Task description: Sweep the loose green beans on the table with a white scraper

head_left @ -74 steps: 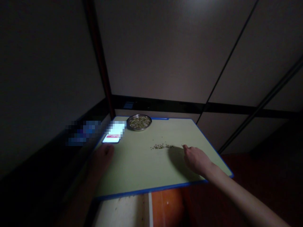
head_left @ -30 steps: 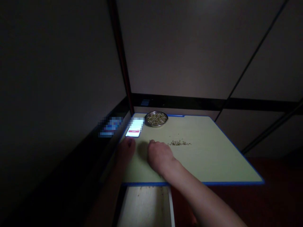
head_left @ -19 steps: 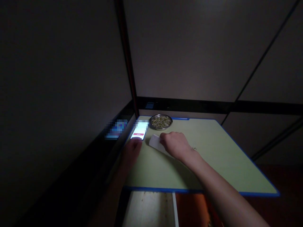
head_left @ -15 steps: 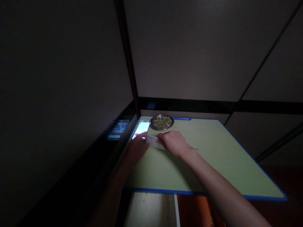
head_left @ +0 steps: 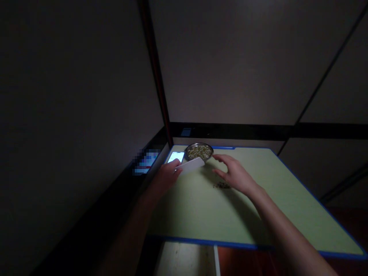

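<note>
My left hand grips one end of a flat white rectangular piece, whose kind I cannot make out. It is tilted above the table, its free end in front of the metal bowl. My right hand is open, thumb and fingers apart, in the air right of the white piece. Pale and greenish small pieces fill the bowl. A small heap of dark bits lies on the table below my right hand. Behind my left hand, a phone with a lit screen is partly hidden.
The pale green table has a blue edge. Walls stand close at its left and back, with a glossy dark band along the back one. Below the front edge is an open drawer.
My right hand has let go of the white piece, opened and moved right. My left hand now holds the piece alone, raised and tilted. More of the dark heap shows.
</note>
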### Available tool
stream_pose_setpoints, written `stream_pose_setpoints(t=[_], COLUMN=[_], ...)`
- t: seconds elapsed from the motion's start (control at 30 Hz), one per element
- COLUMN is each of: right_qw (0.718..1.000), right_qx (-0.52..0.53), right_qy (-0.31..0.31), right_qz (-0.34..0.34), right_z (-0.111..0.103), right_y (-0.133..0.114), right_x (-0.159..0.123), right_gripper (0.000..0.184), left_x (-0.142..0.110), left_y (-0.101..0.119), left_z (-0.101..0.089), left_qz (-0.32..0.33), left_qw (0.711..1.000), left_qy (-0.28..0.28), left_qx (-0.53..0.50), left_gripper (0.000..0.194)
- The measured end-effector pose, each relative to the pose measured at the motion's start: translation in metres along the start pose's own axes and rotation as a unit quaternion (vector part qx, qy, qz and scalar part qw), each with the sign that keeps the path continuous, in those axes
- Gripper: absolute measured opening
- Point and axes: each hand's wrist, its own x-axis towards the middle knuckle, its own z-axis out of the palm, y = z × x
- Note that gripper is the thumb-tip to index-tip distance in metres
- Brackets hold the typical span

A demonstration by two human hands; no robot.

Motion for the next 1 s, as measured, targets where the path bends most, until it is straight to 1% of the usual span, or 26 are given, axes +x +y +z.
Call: stream_pose_setpoints(t=[0.1, 0.23, 0.3, 0.4, 0.43, 0.5, 0.6, 0.63, 0.73, 0.83, 0.9, 1.0], right_qw=[0.997, 0.98, 0.969, 0.954, 0.949, 0.941, 0.94, 0.941, 0.941, 0.938, 0.938, 0.937], right_qx=[0.023, 0.0, -0.007, -0.021, -0.027, -0.044, -0.064, -0.071, -0.096, -0.108, -0.109, -0.114], right_qy=[0.019, 0.07, 0.091, 0.11, 0.117, 0.132, 0.134, 0.129, 0.121, 0.122, 0.121, 0.118], right_qz=[0.073, 0.185, 0.228, 0.279, 0.292, 0.308, 0.308, 0.305, 0.301, 0.306, 0.307, 0.309], right_z=[-0.014, -0.035, -0.042, -0.047, -0.047, -0.046, -0.043, -0.042, -0.041, -0.042, -0.044, -0.044], right_y=[0.031, 0.057, 0.065, 0.072, 0.074, 0.076, 0.075, 0.074, 0.072, 0.072, 0.073, 0.075], right_x=[-0.066, -0.151, -0.184, -0.215, -0.222, -0.229, -0.231, -0.23, -0.228, -0.23, -0.232, -0.234], right_gripper=[0.038, 0.037, 0.038, 0.037, 0.037, 0.037, 0.038, 0.039, 0.039, 0.038, 0.037, 0.037], left_x=[0.0, -0.005, -0.008, -0.014, -0.016, -0.022, -0.035, -0.041, -0.062, -0.083, -0.093, -0.102], left_y=[0.005, 0.016, 0.019, 0.022, 0.023, 0.025, 0.03, 0.032, 0.036, 0.036, 0.036, 0.037], left_z=[0.001, 0.003, 0.004, 0.006, 0.008, 0.012, 0.015, 0.016, 0.015, 0.013, 0.011, 0.006], left_qz=[-0.001, 0.019, 0.021, -0.002, -0.008, -0.001, 0.032, 0.032, 0.009, 0.006, 0.009, 0.013], left_qw=[0.998, 0.99, 0.986, 0.978, 0.976, 0.975, 0.979, 0.979, 0.979, 0.982, 0.982, 0.981], left_qy=[-0.046, -0.124, -0.156, -0.191, -0.195, -0.188, -0.168, -0.167, -0.176, -0.181, -0.183, -0.193], left_qx=[0.054, 0.063, 0.062, 0.087, 0.1, 0.117, 0.113, 0.112, 0.099, 0.061, 0.042, 0.031], left_gripper=[0.016, 0.027, 0.031, 0.033, 0.034, 0.04, 0.049, 0.05, 0.046, 0.043, 0.042, 0.039])
